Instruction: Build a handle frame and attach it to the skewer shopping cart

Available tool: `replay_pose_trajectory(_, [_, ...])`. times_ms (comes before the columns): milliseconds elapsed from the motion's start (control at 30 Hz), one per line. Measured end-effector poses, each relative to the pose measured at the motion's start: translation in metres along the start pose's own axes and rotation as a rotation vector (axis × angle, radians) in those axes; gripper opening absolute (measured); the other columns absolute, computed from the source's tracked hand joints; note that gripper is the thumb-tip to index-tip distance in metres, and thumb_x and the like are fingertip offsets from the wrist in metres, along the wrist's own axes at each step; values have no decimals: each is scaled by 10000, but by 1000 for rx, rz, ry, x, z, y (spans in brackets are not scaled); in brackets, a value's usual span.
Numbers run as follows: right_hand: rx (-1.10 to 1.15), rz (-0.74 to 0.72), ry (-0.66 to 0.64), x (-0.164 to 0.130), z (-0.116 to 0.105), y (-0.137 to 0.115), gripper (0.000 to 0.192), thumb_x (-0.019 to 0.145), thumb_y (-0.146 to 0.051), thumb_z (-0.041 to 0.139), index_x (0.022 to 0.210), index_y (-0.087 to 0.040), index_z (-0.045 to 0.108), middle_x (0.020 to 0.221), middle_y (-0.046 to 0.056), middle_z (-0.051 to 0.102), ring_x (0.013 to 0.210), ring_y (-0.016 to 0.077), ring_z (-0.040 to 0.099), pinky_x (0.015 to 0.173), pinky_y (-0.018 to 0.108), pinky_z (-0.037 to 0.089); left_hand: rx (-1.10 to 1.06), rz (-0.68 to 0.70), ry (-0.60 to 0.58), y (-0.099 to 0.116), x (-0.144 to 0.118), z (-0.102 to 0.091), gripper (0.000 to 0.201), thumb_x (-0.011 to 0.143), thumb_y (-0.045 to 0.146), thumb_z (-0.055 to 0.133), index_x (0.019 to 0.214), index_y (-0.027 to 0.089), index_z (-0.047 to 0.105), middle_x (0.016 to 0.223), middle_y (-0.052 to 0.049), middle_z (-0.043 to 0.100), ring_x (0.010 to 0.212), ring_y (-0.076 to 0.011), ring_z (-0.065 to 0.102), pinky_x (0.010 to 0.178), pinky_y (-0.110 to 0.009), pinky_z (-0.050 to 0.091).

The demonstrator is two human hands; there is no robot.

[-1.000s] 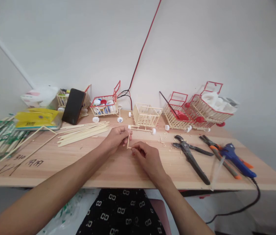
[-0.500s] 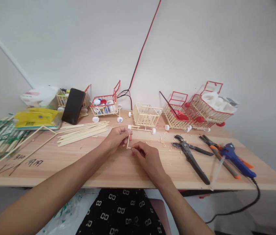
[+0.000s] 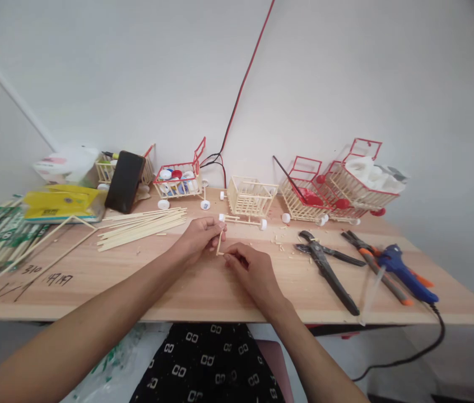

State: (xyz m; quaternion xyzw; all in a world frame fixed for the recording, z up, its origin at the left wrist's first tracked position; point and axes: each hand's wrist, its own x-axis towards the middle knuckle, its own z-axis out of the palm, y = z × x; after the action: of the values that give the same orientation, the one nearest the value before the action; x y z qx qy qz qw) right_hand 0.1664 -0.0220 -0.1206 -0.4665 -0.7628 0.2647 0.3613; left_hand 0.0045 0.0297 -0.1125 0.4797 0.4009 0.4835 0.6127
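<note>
The fingertips (image 3: 222, 226) of the left hand (image 3: 197, 242) are closed on the upper end of a thin stick piece (image 3: 219, 245). The right hand (image 3: 258, 271) has its thumb and forefinger pinched together at the piece's lower, right-hand end. The stick piece is located between the 2 hands, just above the table (image 3: 203, 294); contact with the tabletop cannot be determined.

Compared with the frame 0.5 s earlier, the grip and the position of the piece between the fingers are unchanged. The whole scene sits slightly farther left in view.

The piece is pale, bare wood, shaped like an L: 1 longer, near-upright leg and 1 short leg running right from its foot. Whether it is 1 bent stick or 2 joined sticks cannot be determined.

Right of the right hand, black-handled cutters (image 3: 333, 280) lie with handles spread; pliers (image 3: 388, 280) and a blue glue gun (image 3: 407, 274) lie beyond them. Left of the left hand, a loose row of sticks (image 3: 140, 228) lies flat. Past the fingers is an axle frame (image 3: 243, 222) with white wheels. Behind it stands a bare wooden cart (image 3: 247, 205).
</note>
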Motion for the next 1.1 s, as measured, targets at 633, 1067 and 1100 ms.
replay_pose_trajectory(633, [-11,-7,1,0,0,0,126,879,-212,550,828,-227,664,710,-30,659,672,136,557,652,243,374,10,9,-3,1,0,0,283,690,371,711,703,123,574,600,6,578,403,-33,378,352,-168,278])
replay_pose_trajectory(1067, [-26,0,0,0,0,-1,123,875,-202,555,808,-220,657,703,-30,660,666,133,560,643,238,369,9,5,-9,0,0,0,294,705,378,708,693,119,569,570,14,556,396,-31,365,348,-162,280])
replay_pose_trajectory(1100, [-25,0,1,0,0,-1,126,876,-201,555,804,-220,656,704,-30,661,665,132,561,642,238,371,7,5,-9,0,0,0,293,709,377,707,691,120,567,565,17,552,396,-30,364,349,-161,281])
